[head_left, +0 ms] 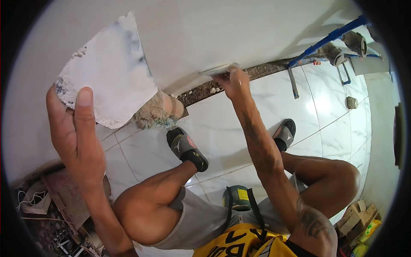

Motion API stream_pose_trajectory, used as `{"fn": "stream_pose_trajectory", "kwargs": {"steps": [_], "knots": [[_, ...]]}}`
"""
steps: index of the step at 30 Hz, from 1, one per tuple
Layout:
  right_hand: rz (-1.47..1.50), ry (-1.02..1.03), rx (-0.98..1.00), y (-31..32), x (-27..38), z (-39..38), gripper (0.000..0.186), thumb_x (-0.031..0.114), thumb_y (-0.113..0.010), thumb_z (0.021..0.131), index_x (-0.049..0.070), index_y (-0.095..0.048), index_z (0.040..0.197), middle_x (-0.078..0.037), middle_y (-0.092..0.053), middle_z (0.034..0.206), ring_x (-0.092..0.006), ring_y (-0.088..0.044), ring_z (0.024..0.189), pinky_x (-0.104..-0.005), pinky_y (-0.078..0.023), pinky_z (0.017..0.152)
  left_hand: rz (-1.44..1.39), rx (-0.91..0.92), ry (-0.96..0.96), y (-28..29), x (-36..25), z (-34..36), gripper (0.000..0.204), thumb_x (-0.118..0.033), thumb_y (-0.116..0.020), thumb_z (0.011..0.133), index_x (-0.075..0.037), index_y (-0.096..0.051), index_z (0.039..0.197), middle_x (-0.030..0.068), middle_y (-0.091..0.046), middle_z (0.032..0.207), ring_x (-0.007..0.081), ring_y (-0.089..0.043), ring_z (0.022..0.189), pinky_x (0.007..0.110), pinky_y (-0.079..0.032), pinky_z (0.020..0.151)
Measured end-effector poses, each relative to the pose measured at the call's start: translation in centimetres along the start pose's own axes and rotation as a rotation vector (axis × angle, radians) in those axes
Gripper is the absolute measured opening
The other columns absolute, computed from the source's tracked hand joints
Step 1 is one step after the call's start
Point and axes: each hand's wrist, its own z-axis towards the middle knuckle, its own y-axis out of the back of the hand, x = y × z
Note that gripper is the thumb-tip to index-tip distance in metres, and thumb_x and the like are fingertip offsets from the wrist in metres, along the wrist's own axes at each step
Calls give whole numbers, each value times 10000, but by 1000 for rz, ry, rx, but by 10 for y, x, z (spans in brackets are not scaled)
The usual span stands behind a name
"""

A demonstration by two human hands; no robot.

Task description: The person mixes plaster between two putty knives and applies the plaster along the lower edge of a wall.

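Note:
My left hand (79, 124) is closed on a flat, plaster-smeared board (113, 70), thumb on top and fingers beneath. White paste coats its upper face, and its edges are ragged and crusted. Out ahead, my right hand (234, 82) grips a thin, flat putty knife (218, 69) that is partly blurred. The blade lies against or very close to the low part of the pale wall (188, 38), just above the floor; whether it touches I cannot tell. Fingers of the right hand partly hide the tool's handle.
A rough gap (257, 70) with rubble runs along the wall's foot. A brown pipe stub (165, 107) stands below the board. Blue pipes (329, 37) project at the right. Beneath me, a dark green can (236, 197) stands on white tiles (222, 141). Clutter (64, 205) fills the lower left.

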Motion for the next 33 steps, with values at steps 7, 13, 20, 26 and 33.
{"fn": "stream_pose_trajectory", "kwargs": {"steps": [7,13,20,26,33], "knots": [[629,-500,-362,24,-18,-38,254,13,-440,834,-91,-484,1061,-181,-551,1007,-328,-582,957,-586,-485,883,-115,-50,52,-6,-9,1,431,-225,-482,981,13,-379,1325,155,-519,1223,213,-532,1113,341,-458,928],[589,-416,-264,28,-100,-15,116,47,-477,847,-34,-510,923,-134,-555,935,-314,-599,924,-593,-501,846,-69,-30,88,-9,-5,2,444,-235,-479,980,26,-364,1321,161,-508,1229,218,-524,1122,332,-468,908],[-420,-14,49,29,-141,-4,194,188,-575,859,12,-514,804,-69,-552,859,-261,-607,840,-574,-518,799,99,-3,32,-7,-2,4,432,-233,-454,989,39,-363,1313,165,-505,1224,207,-521,1122,322,-466,904],[-283,-26,-105,104,-190,36,202,177,-551,861,-13,-515,805,-114,-556,892,-267,-589,910,-570,-518,809,-134,6,64,-24,-1,5,430,-232,-438,995,33,-347,1321,165,-492,1230,210,-518,1120,312,-452,922],[-345,104,-51,39,-139,29,194,129,-679,774,4,-531,776,-153,-606,843,-327,-605,783,-474,-528,672,19,38,42,-7,-1,4,424,-226,-434,995,23,-340,1325,170,-479,1247,215,-502,1147,331,-454,931]]}}
